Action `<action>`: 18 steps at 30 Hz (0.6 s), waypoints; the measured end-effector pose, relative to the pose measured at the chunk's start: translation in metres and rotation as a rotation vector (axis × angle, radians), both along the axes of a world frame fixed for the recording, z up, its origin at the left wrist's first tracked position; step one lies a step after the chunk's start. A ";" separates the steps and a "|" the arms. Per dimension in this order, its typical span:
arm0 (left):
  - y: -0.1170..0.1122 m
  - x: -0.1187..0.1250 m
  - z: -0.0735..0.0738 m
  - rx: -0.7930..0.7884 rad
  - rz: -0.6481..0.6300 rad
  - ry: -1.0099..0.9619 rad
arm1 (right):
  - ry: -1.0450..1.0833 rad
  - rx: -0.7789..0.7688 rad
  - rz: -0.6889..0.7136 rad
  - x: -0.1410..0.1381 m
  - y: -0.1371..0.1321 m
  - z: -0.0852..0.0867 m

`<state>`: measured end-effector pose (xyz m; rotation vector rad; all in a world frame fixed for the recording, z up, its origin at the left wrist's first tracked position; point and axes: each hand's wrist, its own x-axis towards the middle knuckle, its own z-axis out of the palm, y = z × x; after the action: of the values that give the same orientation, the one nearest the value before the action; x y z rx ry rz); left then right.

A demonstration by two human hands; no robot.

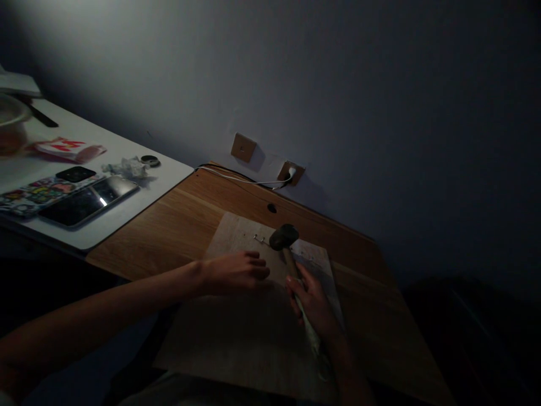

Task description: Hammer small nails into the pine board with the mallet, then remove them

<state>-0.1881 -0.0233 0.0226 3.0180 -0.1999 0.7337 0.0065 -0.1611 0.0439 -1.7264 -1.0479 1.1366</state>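
Gripping a hammer point(290, 261) over a wooden board point(245, 338), my right hand point(311, 296) wraps its handle point(311, 334), which slants from the far head point(284, 237) rightward toward me. My left hand point(239, 272) curls loosely, contents hidden.

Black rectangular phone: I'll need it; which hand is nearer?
Left. The left hand is right of the phone; the right hand, gripping the dark-headed hammer, is farther right.

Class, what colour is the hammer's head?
The hammer's head looks dark grey; best seen in the head view.
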 end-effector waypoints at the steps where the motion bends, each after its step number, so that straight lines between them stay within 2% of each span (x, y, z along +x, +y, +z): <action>1: 0.008 0.000 -0.001 -0.053 0.041 -0.002 | 0.001 0.001 0.000 -0.001 0.000 0.000; 6: 0.063 -0.001 -0.016 -0.453 0.365 -0.114 | -0.018 0.005 0.003 -0.004 0.004 0.002; 8: 0.079 -0.004 -0.023 -0.542 0.460 -0.128 | -0.026 -0.003 0.002 -0.006 0.006 0.003; 10: 0.087 -0.005 -0.029 -0.547 0.486 -0.105 | -0.028 -0.005 0.012 -0.008 0.009 0.004; 13: 0.090 -0.007 -0.036 -0.511 0.444 -0.083 | -0.022 0.002 0.039 -0.012 0.014 0.005; 18: 0.089 -0.007 -0.040 -0.490 0.420 -0.122 | -0.003 0.037 0.082 -0.017 0.021 0.004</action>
<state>-0.1954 0.0659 -0.0175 2.5600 0.5474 0.8404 -0.0105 -0.1403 0.0478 -1.6696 -1.1440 1.1584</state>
